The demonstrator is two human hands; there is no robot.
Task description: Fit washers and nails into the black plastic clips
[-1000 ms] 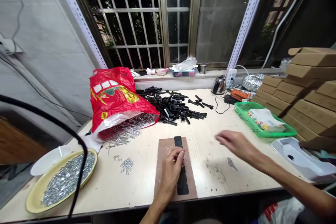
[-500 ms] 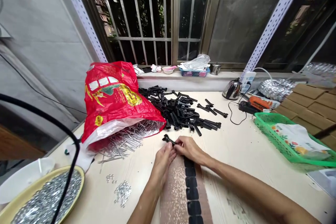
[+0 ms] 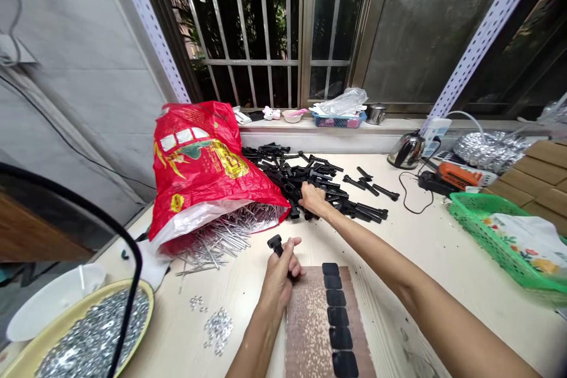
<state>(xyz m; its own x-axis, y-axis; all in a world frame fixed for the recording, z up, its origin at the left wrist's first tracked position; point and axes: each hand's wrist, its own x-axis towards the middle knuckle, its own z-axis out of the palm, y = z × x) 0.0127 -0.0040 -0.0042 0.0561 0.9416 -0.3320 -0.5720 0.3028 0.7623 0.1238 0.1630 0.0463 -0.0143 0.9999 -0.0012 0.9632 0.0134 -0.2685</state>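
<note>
Head view, and what I see first is the left hand (image 3: 279, 274) low in the middle of the table (image 3: 443, 260), its grip closed around a black plastic piece (image 3: 275, 243) whose knobbed end sticks up past the thumb. That hand rests at the far left corner of a brown board (image 3: 308, 331), which lies flat at the near edge and carries a row of black pads (image 3: 336, 314) down its middle. The right hand (image 3: 312, 198) is stretched farther out, palm down on the near edge of a pile of black pieces (image 3: 323, 180). Its fingers are curled in among them, and I cannot tell from here whether that grip has closed on one or is only touching. Just left of the pile lies a red bag (image 3: 201, 168) on its side, with metal pins (image 3: 221, 235) spilling from its mouth onto the table near the left hand. A small heap of silver bits (image 3: 217, 326) sits loose on the table left of the board, well apart from a yellow dish (image 3: 26, 360) filled with the same sort of bits at the near left corner. A white bowl (image 3: 44, 304) is just behind that dish. On the right I make out a green basket (image 3: 482, 230), and a kettle (image 3: 406, 149) by the window sill.
</note>
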